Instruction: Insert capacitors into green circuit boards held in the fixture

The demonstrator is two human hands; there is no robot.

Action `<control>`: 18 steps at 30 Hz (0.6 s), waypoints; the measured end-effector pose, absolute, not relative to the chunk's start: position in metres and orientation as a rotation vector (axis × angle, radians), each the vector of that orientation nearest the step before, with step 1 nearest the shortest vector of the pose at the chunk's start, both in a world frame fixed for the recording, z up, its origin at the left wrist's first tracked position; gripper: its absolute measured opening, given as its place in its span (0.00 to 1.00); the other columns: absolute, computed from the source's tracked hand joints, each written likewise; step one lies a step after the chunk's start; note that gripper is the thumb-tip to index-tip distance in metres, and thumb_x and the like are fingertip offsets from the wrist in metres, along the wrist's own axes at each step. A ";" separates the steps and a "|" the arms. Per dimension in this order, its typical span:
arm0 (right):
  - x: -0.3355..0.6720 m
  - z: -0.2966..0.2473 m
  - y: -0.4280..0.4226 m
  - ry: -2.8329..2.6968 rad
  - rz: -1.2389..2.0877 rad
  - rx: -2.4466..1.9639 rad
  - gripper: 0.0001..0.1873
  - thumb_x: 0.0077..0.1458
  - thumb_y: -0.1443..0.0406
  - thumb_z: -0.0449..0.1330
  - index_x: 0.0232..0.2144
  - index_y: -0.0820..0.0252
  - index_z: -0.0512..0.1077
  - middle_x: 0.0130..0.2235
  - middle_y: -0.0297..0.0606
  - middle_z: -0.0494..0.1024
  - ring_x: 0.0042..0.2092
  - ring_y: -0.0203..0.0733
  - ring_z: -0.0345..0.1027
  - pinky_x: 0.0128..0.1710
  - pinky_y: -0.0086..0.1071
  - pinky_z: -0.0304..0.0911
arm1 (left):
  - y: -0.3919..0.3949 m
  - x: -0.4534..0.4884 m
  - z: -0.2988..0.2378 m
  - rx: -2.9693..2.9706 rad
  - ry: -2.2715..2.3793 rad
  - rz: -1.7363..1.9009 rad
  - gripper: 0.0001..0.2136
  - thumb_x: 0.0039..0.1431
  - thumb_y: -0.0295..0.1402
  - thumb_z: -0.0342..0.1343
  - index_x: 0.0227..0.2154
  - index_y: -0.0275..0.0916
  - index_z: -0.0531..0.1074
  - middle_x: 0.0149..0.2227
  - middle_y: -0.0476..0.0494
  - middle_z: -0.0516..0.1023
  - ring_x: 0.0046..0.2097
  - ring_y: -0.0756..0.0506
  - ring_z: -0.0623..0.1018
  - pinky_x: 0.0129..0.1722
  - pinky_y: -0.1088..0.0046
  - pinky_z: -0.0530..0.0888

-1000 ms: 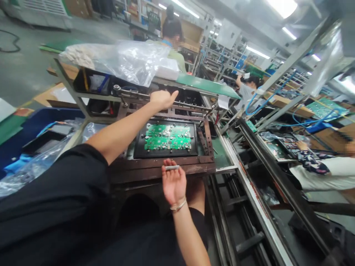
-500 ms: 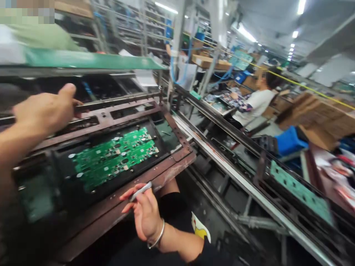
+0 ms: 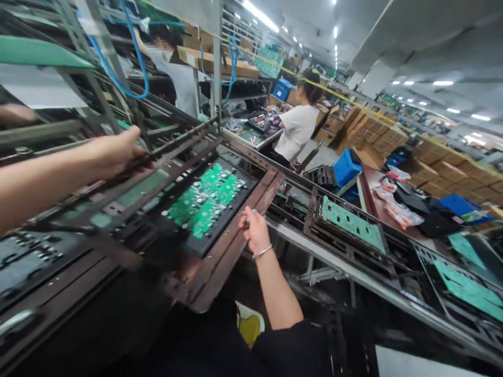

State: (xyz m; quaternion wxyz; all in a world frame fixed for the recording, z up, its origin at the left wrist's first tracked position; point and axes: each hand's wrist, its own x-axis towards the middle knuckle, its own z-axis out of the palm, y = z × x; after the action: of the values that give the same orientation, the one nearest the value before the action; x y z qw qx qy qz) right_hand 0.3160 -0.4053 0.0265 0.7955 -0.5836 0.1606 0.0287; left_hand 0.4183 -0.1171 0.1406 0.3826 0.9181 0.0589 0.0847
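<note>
A brown carrier frame [image 3: 220,272] lies before me, with a black tray inside it. Green circuit boards [image 3: 208,199] with small parts on them sit in that tray. At the far side of the frame, my left hand [image 3: 120,149] is closed on the frame's far rail, its fingertips partly hidden. My right hand [image 3: 255,230] is at the near right side bar, fingers curled around a short grey pen-like stick that is mostly covered. A bracelet [image 3: 262,251] circles my right wrist.
Further carriers with a pale green panel [image 3: 351,222] and another green panel [image 3: 471,288] rest on the metal rails [image 3: 334,256] at right. A second tray [image 3: 31,256] with parts is at left. A co-worker in white [image 3: 296,128] sits beyond, near a blue bin [image 3: 348,173].
My view has turned right. The carrier frame has shifted right relative to the rails and the co-worker. My right hand's fingers have curled more tightly, and my left hand has come onto the far rail.
</note>
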 end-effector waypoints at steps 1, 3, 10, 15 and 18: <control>0.337 0.029 -0.422 0.371 0.035 -1.330 0.17 0.53 0.53 0.60 0.25 0.60 0.64 0.18 0.24 0.64 0.18 0.27 0.56 0.12 0.19 0.38 | -0.127 0.430 0.142 2.259 0.228 0.071 0.36 0.60 0.59 0.29 0.22 0.33 0.69 0.18 0.37 0.71 0.20 0.45 0.68 0.21 0.65 0.69; 0.380 0.036 -0.451 0.434 -0.017 -1.486 0.15 0.56 0.57 0.59 0.25 0.61 0.65 0.17 0.24 0.61 0.17 0.26 0.54 0.13 0.20 0.38 | -0.149 0.444 0.140 1.920 0.452 -0.215 0.32 0.64 0.53 0.28 0.23 0.34 0.67 0.18 0.38 0.70 0.21 0.46 0.66 0.20 0.69 0.66; 0.502 0.038 -0.495 0.507 0.002 -1.716 0.17 0.59 0.65 0.57 0.19 0.63 0.63 0.13 0.23 0.57 0.15 0.24 0.47 0.15 0.22 0.38 | -0.206 0.458 0.119 1.368 0.663 -0.272 0.18 0.68 0.40 0.38 0.25 0.37 0.62 0.18 0.48 0.63 0.20 0.49 0.63 0.18 0.76 0.60; 0.553 0.009 -0.495 0.529 0.141 -1.813 0.15 0.62 0.63 0.58 0.24 0.64 0.65 0.18 0.22 0.60 0.16 0.23 0.48 0.15 0.20 0.43 | -0.215 0.476 0.103 1.281 0.712 -0.211 0.15 0.67 0.37 0.41 0.25 0.38 0.61 0.19 0.49 0.62 0.19 0.50 0.63 0.15 0.79 0.59; 0.575 -0.010 -0.494 0.542 0.210 -1.867 0.15 0.63 0.59 0.57 0.29 0.65 0.68 0.22 0.24 0.64 0.18 0.24 0.52 0.16 0.20 0.51 | -0.215 0.487 0.090 1.239 0.748 -0.192 0.15 0.67 0.38 0.42 0.25 0.38 0.61 0.19 0.49 0.63 0.18 0.50 0.63 0.14 0.80 0.59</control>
State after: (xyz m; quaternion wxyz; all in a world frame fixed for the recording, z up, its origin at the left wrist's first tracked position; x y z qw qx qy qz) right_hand 0.5751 -0.4942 -0.0096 0.5589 -0.7917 0.2299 0.0890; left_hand 0.4870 -0.2152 0.0904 0.7451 0.5659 0.3418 -0.0876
